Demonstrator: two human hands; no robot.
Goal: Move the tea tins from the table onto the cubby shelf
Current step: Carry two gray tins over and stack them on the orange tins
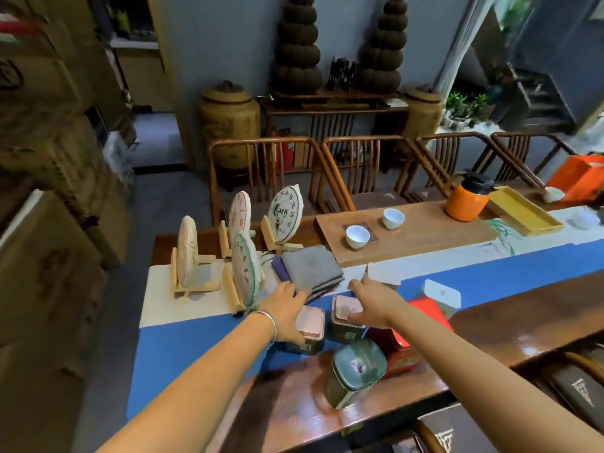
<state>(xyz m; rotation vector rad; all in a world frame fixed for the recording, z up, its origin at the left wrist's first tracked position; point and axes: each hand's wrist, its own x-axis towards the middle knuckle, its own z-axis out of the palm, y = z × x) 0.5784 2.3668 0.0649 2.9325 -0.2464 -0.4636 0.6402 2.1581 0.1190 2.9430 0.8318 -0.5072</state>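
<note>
Three tea tins stand on the blue-clothed table [196, 341]. Two dark green tins have pink lids: the left pink-lidded tin [310, 325] and the right pink-lidded tin [344, 313]. A third green tin with a green lid [356, 371] stands nearer me on the brown wood. My left hand [286, 308] reaches over the left tin, fingers spread, thumb at its near side. My right hand [376, 304] hovers above the right tin with fingers extended, thumb near the lid. A red box [425, 322] lies under my right forearm.
Round tea cakes on wooden stands [245, 266] and folded grey cloths [310, 266] sit just beyond my hands. A wooden tray with two white cups [358, 237], an orange flask [465, 201] and a yellow tray [523, 214] lie farther right. Chairs line the far side.
</note>
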